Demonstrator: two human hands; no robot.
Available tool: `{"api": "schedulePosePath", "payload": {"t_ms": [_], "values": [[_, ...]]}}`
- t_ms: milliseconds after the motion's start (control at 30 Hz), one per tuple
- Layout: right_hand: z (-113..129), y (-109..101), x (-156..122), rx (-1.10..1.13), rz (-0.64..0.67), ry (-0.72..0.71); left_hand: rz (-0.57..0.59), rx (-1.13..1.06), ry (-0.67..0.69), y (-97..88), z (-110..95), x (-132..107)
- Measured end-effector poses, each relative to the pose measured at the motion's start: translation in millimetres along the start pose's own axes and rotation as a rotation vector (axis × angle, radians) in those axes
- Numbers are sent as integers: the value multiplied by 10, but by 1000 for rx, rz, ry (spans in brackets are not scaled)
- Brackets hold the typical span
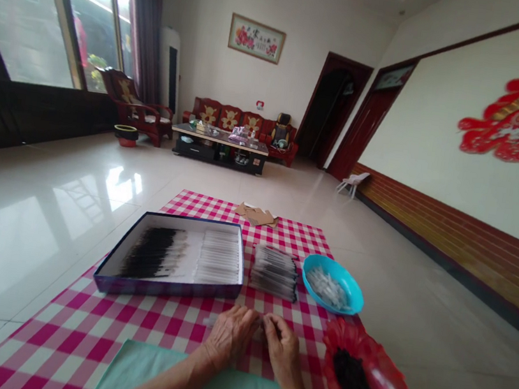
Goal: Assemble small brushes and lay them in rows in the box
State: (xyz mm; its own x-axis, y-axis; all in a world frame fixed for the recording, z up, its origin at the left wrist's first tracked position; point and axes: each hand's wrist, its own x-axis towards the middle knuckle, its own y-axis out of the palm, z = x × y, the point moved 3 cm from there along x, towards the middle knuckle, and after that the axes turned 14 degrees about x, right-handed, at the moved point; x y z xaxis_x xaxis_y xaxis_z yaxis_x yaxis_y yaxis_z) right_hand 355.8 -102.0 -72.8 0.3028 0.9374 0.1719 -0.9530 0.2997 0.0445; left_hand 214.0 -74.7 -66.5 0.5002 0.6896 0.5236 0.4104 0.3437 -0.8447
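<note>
My left hand (233, 334) is closed around a slim translucent tube (209, 321), whose end sticks out to its left. The fingers of my right hand (283, 347) are pinched close to the left fingertips; a small dark bit shows there, too blurred to name. Beyond the hands lies a shallow box (169, 288) holding a row of thin black sticks (150, 251) and a row of clear tubes (220, 258). Right of it is a pile of clear tubes with dark ends (274, 272). A blue bowl (356, 292) holds small clear pieces (327, 288).
A red flower-shaped dish (390, 383) with small black pieces (352, 376) sits at the right edge. A green cloth (138, 370) lies under my forearms on the checkered tablecloth (62, 321). Torn cardboard (256, 215) is at the far edge. Beyond stands a low table (217, 150).
</note>
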Motion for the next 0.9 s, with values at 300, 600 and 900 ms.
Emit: {"api": "schedulePosePath", "payload": {"t_ms": [300, 600, 900], "values": [[48, -16, -27, 65, -9, -20, 3, 29, 38, 11, -6, 23], [142, -28, -54, 13, -61, -82, -55, 40, -3, 93, 43, 2], [510, -66, 8, -89, -54, -191, -54, 1, 21, 115, 78, -20]]}}
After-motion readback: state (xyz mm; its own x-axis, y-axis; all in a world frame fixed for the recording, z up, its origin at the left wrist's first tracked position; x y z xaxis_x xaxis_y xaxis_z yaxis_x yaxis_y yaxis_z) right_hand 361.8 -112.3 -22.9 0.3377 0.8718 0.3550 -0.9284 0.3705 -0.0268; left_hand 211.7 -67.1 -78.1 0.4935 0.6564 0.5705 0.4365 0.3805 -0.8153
